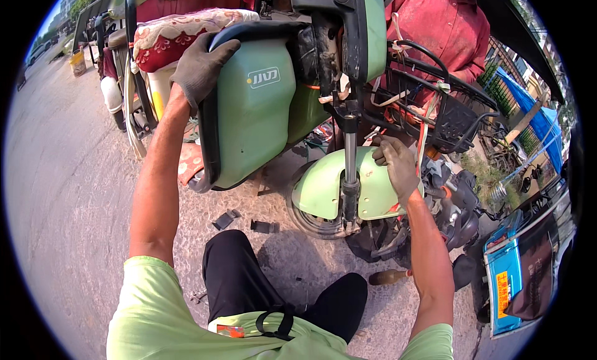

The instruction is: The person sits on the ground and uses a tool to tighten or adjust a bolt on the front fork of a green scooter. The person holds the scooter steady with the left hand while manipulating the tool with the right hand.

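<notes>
At eleven o'clock my left hand (202,69) clamped the green panel (254,114), likely light but stiff, best held by its black rim (211,139); at one o'clock my right hand (398,166) curled, its hold unclear.

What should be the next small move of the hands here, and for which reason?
Perhaps bring the right hand across to support the green panel: it looks tilted, and only the left hand grips its black rim, while the right hand is by the green fender.
</notes>
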Motion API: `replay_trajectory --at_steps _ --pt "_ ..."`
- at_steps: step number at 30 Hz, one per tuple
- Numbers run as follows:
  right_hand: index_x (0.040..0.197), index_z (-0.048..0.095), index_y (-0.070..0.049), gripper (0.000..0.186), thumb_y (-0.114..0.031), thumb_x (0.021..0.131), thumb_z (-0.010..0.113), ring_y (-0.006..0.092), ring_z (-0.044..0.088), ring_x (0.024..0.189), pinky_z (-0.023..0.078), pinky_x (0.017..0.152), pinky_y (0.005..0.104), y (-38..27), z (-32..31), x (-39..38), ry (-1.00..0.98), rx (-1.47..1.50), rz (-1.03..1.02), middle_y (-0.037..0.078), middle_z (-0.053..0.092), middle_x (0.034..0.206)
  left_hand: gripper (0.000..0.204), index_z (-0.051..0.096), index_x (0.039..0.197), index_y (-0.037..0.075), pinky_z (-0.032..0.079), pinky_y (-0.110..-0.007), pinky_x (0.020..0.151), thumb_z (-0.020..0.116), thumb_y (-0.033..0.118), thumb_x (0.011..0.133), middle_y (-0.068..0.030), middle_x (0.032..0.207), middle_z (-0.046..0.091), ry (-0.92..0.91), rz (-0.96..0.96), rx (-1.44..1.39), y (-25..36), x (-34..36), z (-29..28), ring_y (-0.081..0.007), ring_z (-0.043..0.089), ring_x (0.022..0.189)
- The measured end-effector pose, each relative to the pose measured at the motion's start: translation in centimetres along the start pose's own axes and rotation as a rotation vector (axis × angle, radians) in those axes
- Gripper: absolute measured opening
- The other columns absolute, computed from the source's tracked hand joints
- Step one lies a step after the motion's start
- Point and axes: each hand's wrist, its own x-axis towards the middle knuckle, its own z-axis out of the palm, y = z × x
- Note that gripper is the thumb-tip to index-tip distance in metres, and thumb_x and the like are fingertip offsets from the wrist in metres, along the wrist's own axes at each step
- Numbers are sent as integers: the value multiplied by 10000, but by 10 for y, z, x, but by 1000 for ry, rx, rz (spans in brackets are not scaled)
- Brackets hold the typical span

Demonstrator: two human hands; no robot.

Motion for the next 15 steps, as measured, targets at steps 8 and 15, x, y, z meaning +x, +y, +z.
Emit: replay_trajectory --at_steps 8,15 --pt "1334 566 -16 356 -119 1009 462 108 623 748 514 697 255 -61 5 -15 -89 36 159 84 688 977 585 630 1259 -21 536 -334 844 714 435 903 -158 1059 713 14 36 27 -3 2 -4 -208 680 926" --pt "1381 541 17 386 -66 1010 474 144 684 875 538 765 268 -81 6 -22 -128 209 -1 94 678 1094 569 619 1290 -23 532 -321 843 697 406 925 -148 1093 704 14 34 38 3 0 -2 -189 669 938"
